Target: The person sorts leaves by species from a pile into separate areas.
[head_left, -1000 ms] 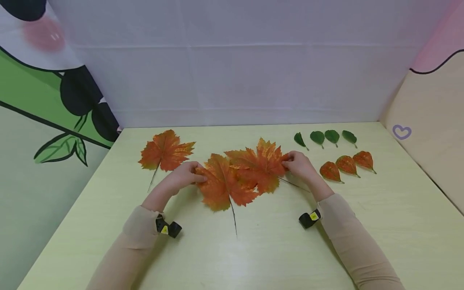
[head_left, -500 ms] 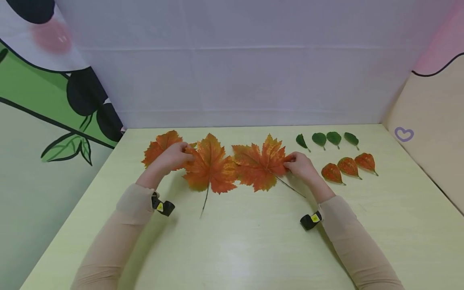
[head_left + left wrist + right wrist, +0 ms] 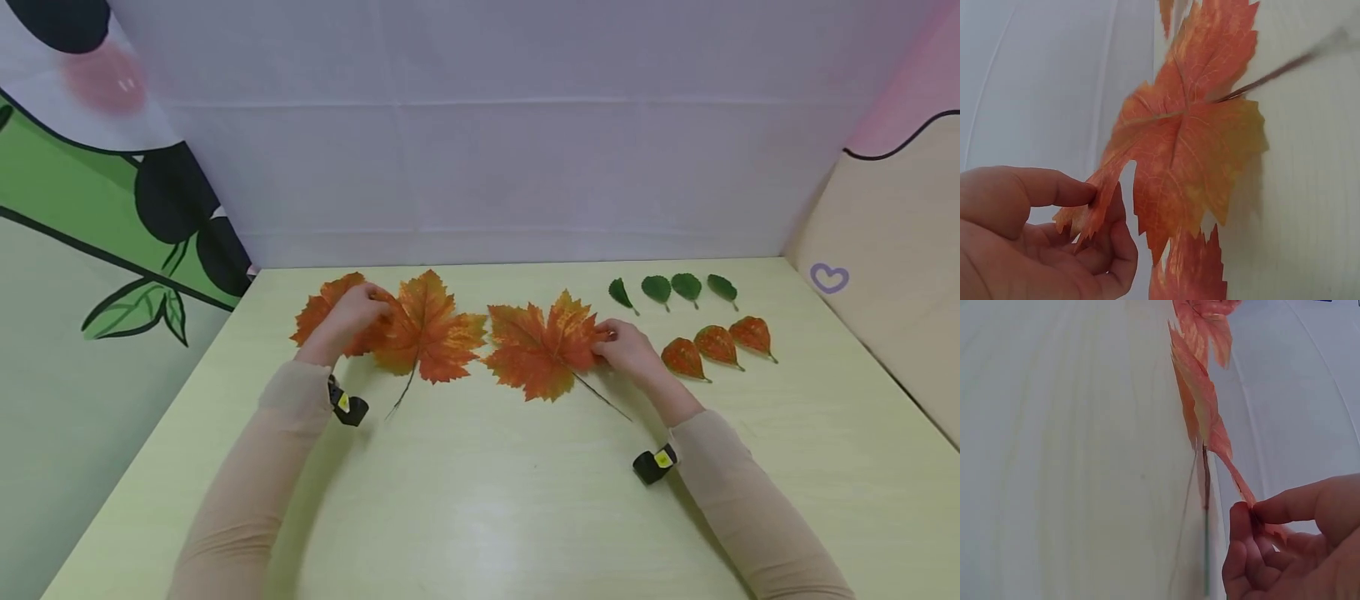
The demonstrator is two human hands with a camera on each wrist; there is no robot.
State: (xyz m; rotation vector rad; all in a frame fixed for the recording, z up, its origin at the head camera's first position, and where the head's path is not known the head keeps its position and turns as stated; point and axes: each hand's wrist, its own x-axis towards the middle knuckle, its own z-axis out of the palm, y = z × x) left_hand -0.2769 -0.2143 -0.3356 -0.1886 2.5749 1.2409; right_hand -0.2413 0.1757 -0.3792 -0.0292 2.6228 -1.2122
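Observation:
My left hand (image 3: 351,317) pinches the left lobe of an orange maple leaf (image 3: 431,329) between thumb and fingers; the left wrist view shows the grip (image 3: 1054,231) close up. That leaf's dark stem slants down to the left. Partly hidden behind the same hand, another orange maple leaf (image 3: 318,312) lies on the table. To the right, a third maple leaf (image 3: 536,346) has its right edge pinched by my right hand (image 3: 630,350). In the right wrist view this leaf (image 3: 1200,400) is seen nearly edge-on, tilted off the tabletop. A narrow gap parts the two held leaves.
Several small green leaves (image 3: 686,286) form a row at the table's back right. Below them sit three orange, papery, pod-like pieces (image 3: 717,343). A pale cloth backdrop (image 3: 517,183) rises behind the light wooden table (image 3: 480,500).
My left hand has carried its leaf left and back, away from the right-hand leaf it overlapped, and now covers part of the far-left leaf. The right hand stays nearly in place, still pinching its leaf.

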